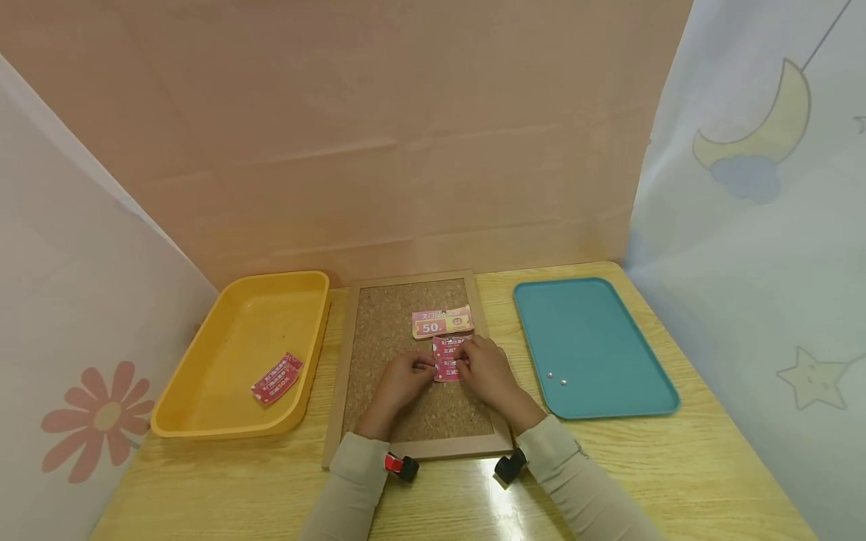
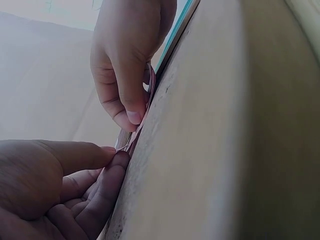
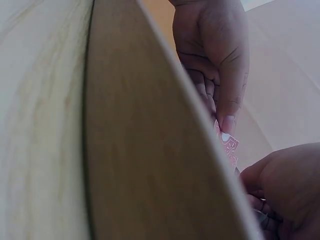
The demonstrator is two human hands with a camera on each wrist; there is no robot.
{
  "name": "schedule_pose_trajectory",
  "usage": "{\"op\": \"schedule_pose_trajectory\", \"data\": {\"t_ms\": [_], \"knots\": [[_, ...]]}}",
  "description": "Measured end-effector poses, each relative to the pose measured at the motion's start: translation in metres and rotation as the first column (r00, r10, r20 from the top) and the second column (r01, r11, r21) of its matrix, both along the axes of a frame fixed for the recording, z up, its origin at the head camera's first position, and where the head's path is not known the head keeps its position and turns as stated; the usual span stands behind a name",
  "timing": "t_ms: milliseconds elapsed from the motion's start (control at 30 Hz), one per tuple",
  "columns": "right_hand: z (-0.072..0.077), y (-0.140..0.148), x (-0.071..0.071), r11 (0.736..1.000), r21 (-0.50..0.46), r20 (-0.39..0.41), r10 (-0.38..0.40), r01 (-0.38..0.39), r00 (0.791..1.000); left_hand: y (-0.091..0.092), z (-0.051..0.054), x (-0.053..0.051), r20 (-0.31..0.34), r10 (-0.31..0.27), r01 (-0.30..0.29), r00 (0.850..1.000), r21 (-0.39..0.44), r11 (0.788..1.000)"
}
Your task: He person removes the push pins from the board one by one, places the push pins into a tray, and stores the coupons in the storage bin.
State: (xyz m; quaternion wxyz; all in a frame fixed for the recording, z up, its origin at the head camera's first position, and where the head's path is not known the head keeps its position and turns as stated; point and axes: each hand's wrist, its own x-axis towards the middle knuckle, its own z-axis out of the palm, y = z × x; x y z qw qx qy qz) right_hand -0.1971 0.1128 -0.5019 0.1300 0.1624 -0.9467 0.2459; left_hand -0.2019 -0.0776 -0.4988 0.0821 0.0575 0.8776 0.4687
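Left hand [image 1: 404, 379] and right hand [image 1: 489, 370] pinch the lower red coupon [image 1: 446, 370] at opposite edges, nearly closed. Best kept flat — square to the corkboard [image 1: 379, 323] beneath.

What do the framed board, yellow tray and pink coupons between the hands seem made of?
The framed board looks like cork, by its speckled brown face; its smooth, pale frame looks wooden. The yellow tray is probably smooth moulded plastic, given its rounded corners and even colour. The pink coupons are likely printed paper or thin card: their edges look thin.
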Motion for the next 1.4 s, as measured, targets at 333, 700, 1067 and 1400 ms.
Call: {"op": "schedule_pose_trajectory", "data": {"t_ms": [333, 700, 1067, 1400], "knots": [[-0.0028, 0.0011, -0.0017, 1.0, -0.02, -0.002, 0.001, -0.001, 1.0, 0.0002, -0.0011, 0.0005, -0.006, -0.007, 0.007, 1.0, 0.013, 1.0], [-0.0045, 0.0022, -0.0036, 0.999, -0.041, 0.029, -0.001, 0.002, 1.0, 0.0004, -0.0016, 0.0005, -0.013, -0.008, 0.008, 1.0, 0.014, 1.0], [-0.0042, 0.0032, -0.002, 0.997, -0.07, 0.028, 0.02, -0.018, 0.999, 0.0001, -0.002, 0.0009, -0.015, -0.009, 0.01, 1.0, 0.019, 1.0], [-0.006, 0.0024, -0.0035, 0.997, -0.073, 0.027, 0.012, -0.01, 1.0, 0.0002, -0.0016, 0.0008, -0.009, -0.006, 0.006, 1.0, 0.011, 1.0]]}}
